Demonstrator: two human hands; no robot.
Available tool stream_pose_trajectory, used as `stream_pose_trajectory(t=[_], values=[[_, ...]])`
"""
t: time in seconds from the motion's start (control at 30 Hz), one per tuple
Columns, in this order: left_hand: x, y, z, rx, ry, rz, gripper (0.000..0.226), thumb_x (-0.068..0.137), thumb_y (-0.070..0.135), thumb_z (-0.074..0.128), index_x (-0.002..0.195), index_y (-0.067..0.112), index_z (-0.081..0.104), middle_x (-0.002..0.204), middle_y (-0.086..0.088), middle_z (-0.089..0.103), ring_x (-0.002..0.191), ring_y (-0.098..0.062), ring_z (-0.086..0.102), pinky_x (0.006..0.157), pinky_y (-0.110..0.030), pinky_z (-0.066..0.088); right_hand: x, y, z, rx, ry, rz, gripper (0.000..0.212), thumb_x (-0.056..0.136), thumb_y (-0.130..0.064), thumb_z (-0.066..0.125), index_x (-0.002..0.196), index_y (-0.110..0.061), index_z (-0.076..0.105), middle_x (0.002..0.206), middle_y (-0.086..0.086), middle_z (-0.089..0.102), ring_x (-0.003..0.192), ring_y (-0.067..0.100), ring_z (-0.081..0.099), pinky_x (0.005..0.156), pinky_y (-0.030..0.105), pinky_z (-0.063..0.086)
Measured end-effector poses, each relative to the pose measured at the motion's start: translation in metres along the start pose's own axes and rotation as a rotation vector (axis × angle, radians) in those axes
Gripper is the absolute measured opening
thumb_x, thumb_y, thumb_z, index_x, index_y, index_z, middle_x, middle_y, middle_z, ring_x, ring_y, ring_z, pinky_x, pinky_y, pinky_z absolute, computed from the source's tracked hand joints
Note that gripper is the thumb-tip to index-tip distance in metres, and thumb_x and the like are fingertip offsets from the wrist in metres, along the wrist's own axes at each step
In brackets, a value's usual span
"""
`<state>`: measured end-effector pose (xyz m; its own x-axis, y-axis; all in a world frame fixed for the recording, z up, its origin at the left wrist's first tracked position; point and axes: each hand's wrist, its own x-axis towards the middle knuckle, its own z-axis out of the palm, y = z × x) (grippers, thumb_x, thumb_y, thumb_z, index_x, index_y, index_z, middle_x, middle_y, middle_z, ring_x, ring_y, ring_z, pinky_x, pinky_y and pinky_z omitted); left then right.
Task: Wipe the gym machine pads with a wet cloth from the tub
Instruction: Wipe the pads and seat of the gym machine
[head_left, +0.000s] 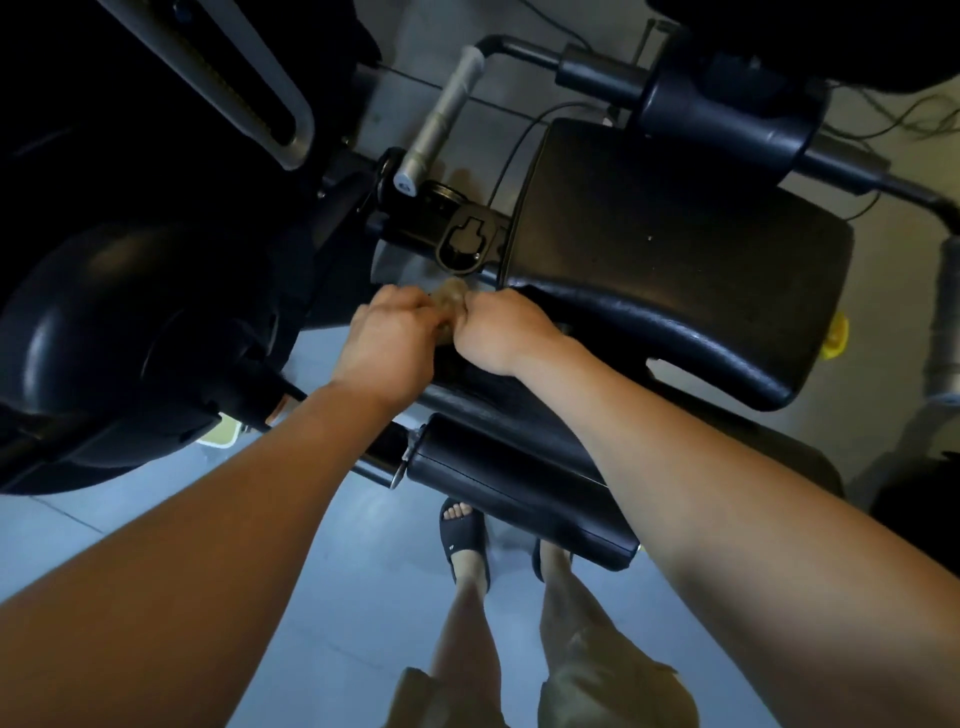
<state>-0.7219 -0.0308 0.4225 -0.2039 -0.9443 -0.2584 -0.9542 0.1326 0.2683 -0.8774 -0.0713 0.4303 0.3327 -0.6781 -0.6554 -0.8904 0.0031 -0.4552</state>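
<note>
Glossy black seat pad (675, 249), brushed metal handle (441, 119)

- The left hand (392, 338) and right hand (498, 335) meet mid-frame, both gripping a bunched tan cloth (451, 301) between them.
- From the hands, the black seat pad (675, 249) lies at two o'clock.
- The roller pad (519, 488) sits at five o'clock and the grey handle (441, 119) at twelve.

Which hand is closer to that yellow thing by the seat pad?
Right. The right hand sits between the left hand and the yellow part, which lies far to its right. Both grip the cloth.
</note>
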Motion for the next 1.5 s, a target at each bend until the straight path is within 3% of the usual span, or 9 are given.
stream_pose_trajectory(t=[0.4, 0.53, 0.67, 0.77, 0.87, 1.0, 1.17, 1.37, 1.5], values=[[0.013, 0.085, 0.014, -0.088, -0.244, 0.325, 0.042, 0.093, 0.008, 0.06, 0.125, 0.033, 0.07, 0.134, 0.008, 0.061, 0.123, -0.026, 0.047, 0.099, -0.04, 0.038, -0.067, 0.093, 0.002, 0.0, 0.054, 0.156, 0.015, 0.101, -0.019, 0.047, 0.11, -0.018, 0.059, 0.096, 0.003, 0.064, 0.085, 0.023, 0.063, 0.075, 0.038, 0.055], [0.014, 0.116, 0.024, -0.13, -0.248, 0.323, 0.035, 0.094, 0.006, 0.06, 0.123, 0.023, 0.071, 0.134, -0.003, 0.062, 0.12, -0.028, 0.052, 0.104, -0.036, 0.04, -0.084, 0.116, 0.003, 0.082, 0.1, 0.172, 0.011, 0.101, -0.019, 0.048, 0.098, -0.024, 0.057, 0.095, 0.0, 0.063, 0.086, 0.021, 0.061, 0.072, 0.035, 0.047], [0.01, 0.123, 0.019, -0.165, -0.242, 0.27, 0.024, 0.093, 0.009, 0.058, 0.11, 0.016, 0.074, 0.105, -0.008, 0.069, 0.1, -0.03, 0.063, 0.088, -0.038, 0.052, -0.086, 0.117, 0.005, 0.228, 0.238, 0.131, 0.016, 0.099, -0.022, 0.054, 0.114, -0.022, 0.061, 0.105, -0.011, 0.057, 0.1, 0.014, 0.058, 0.082, 0.03, 0.043], [-0.002, 0.108, 0.008, -0.169, -0.216, 0.3, 0.024, 0.088, 0.013, 0.056, 0.098, 0.025, 0.074, 0.088, 0.0, 0.07, 0.088, -0.028, 0.062, 0.078, -0.041, 0.052, -0.084, 0.106, 0.008, 0.402, 0.149, 0.101, 0.029, 0.102, -0.026, 0.047, 0.128, -0.027, 0.062, 0.103, -0.017, 0.064, 0.094, 0.007, 0.061, 0.08, 0.028, 0.05], [-0.012, 0.093, -0.001, -0.156, -0.174, 0.205, 0.019, 0.087, 0.02, 0.058, 0.102, 0.023, 0.07, 0.092, 0.003, 0.067, 0.098, -0.025, 0.057, 0.085, -0.043, 0.05, -0.072, 0.099, 0.01, 0.309, 0.103, 0.086, 0.03, 0.105, -0.037, 0.042, 0.121, -0.029, 0.066, 0.1, -0.007, 0.068, 0.088, 0.012, 0.063, 0.075, 0.03, 0.05], [-0.024, 0.083, 0.0, -0.08, -0.162, 0.107, 0.03, 0.086, 0.021, 0.055, 0.115, 0.019, 0.064, 0.113, -0.001, 0.064, 0.113, -0.025, 0.049, 0.095, -0.043, 0.042, -0.063, 0.1, 0.013, 0.253, 0.186, 0.12, 0.029, 0.105, -0.03, 0.044, 0.09, -0.027, 0.069, 0.087, -0.003, 0.068, 0.079, 0.017, 0.064, 0.065, 0.031, 0.044], [-0.03, 0.101, 0.002, -0.058, -0.179, 0.145, 0.036, 0.09, 0.021, 0.054, 0.126, 0.019, 0.061, 0.124, -0.002, 0.06, 0.122, -0.023, 0.045, 0.102, -0.04, 0.037, -0.075, 0.115, 0.011, 0.106, 0.202, 0.176, 0.012, 0.095, -0.033, 0.067, 0.102, -0.025, 0.073, 0.091, -0.003, 0.07, 0.086, 0.02, 0.065, 0.083, 0.035, 0.054], [-0.028, 0.14, 0.012, -0.07, -0.246, 0.235, 0.037, 0.092, 0.021, 0.053, 0.127, 0.022, 0.063, 0.128, 0.0, 0.059, 0.126, -0.022, 0.045, 0.108, -0.04, 0.037, -0.112, 0.156, 0.017, 0.017, 0.215, 0.232, 0.012, 0.095, -0.032, 0.067, 0.1, -0.024, 0.074, 0.087, -0.002, 0.069, 0.087, 0.022, 0.067, 0.085, 0.036, 0.055], [-0.031, 0.173, 0.023, -0.071, -0.285, 0.308, 0.035, 0.092, 0.021, 0.054, 0.126, 0.023, 0.063, 0.127, 0.001, 0.058, 0.125, -0.023, 0.044, 0.108, -0.04, 0.035, -0.141, 0.189, 0.021, -0.074, 0.255, 0.254, 0.023, 0.096, -0.019, 0.063, 0.118, -0.015, 0.072, 0.105, 0.008, 0.072, 0.1, 0.031, 0.067, 0.093, 0.042, 0.055]])
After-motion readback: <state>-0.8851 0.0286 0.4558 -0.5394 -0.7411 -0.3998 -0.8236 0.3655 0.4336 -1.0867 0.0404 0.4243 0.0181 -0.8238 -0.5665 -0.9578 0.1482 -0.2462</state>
